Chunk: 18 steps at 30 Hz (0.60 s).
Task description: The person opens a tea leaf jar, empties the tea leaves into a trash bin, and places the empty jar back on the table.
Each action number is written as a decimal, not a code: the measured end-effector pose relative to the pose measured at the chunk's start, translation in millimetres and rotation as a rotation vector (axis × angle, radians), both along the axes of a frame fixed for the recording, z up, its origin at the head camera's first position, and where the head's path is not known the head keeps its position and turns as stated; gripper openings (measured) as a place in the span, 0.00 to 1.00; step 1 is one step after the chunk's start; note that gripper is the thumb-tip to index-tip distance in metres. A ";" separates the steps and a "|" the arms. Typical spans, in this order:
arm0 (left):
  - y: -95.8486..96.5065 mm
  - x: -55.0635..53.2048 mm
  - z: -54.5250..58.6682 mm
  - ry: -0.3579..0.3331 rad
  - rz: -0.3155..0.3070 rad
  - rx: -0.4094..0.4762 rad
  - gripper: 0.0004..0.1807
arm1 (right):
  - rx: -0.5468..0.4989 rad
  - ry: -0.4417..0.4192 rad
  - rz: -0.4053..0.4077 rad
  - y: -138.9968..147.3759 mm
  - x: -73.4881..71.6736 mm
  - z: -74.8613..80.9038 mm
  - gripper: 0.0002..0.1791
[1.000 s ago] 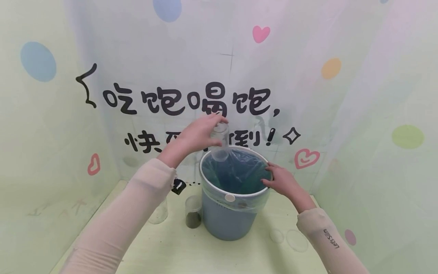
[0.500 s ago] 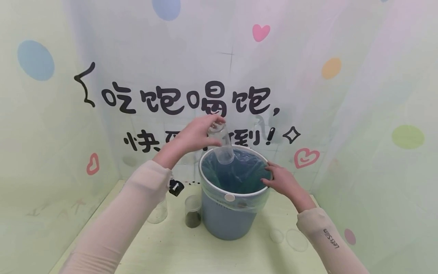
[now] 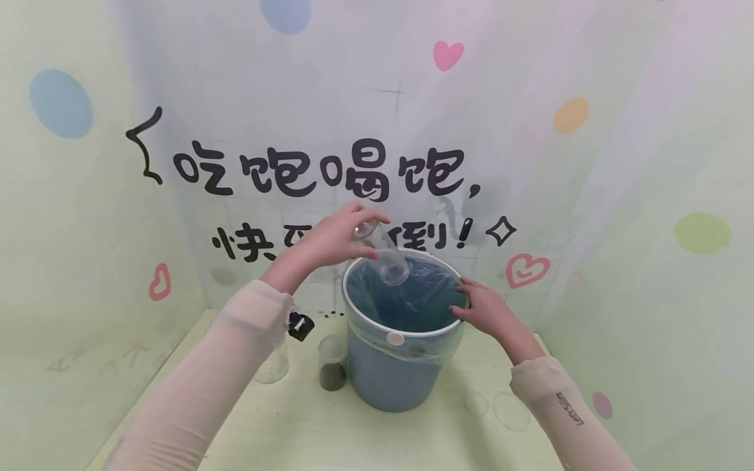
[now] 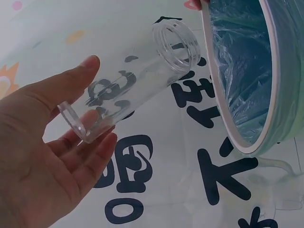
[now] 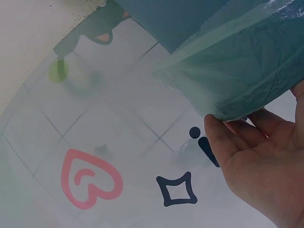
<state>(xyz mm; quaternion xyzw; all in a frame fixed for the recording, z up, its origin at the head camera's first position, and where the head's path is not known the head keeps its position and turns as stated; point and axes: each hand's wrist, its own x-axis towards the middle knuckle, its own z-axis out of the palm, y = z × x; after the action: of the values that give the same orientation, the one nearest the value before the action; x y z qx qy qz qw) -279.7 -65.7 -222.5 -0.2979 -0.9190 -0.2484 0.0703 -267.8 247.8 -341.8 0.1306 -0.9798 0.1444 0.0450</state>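
Your left hand (image 3: 336, 237) grips a clear glass jar (image 3: 384, 254) by its closed base, thumb on one side and fingers curled under the other, just above the centre of the head view. The jar's long axis is tilted: the base sits up and to the left inside your hand, and the open threaded mouth points down and to the right, over the back left part of the blue bin's (image 3: 391, 376) opening. In the left wrist view the jar (image 4: 127, 97) runs diagonally from lower left to upper right, its mouth close to the bin's white rim (image 4: 223, 114) (no touch shows there).

Your right hand (image 3: 484, 309) rests on the right side of the rim, fingers fairly straight, pressing the clear bag liner (image 3: 412, 297) against it; the right wrist view shows fingertips (image 5: 216, 128) meeting the liner's folded edge.

In the lower left of centre, two more glass vessels stand on the pale green table (image 3: 306, 425) beside the bin: a small glass (image 3: 332, 364) with dark contents at its bottom, and a clear one (image 3: 273, 365) partly hidden behind your left sleeve.
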 end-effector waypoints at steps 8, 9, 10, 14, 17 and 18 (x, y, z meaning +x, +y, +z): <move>-9.7 -5.1 -10.6 -0.018 0.032 0.158 0.31 | 0.003 0.004 0.003 -0.1 -0.2 -0.7 0.29; -11.2 -5.5 -11.8 -0.028 0.039 0.179 0.31 | 0.002 0.005 0.004 -0.1 -0.2 -0.8 0.28; -12.7 -6.0 -12.9 -0.041 0.050 0.200 0.31 | 0.001 0.005 0.004 -0.1 -0.2 -1.0 0.28; -18.8 -7.7 -16.9 -0.108 0.106 0.296 0.31 | -0.001 -0.001 0.003 0.0 -0.5 -1.3 0.28; -24.2 -8.6 -19.6 -0.146 0.154 0.354 0.31 | -0.004 -0.007 0.000 -0.8 -0.6 -1.0 0.28; -26.1 -8.8 -20.4 -0.161 0.163 0.375 0.31 | -0.004 -0.008 -0.001 -1.1 -0.7 -1.0 0.28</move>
<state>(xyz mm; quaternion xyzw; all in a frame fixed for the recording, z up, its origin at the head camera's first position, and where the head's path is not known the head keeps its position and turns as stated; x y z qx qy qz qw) -288.4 -91.8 -242.9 -0.1834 -0.8805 -0.4313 0.0708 -268.5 246.8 -342.8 0.1296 -0.9797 0.1469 0.0416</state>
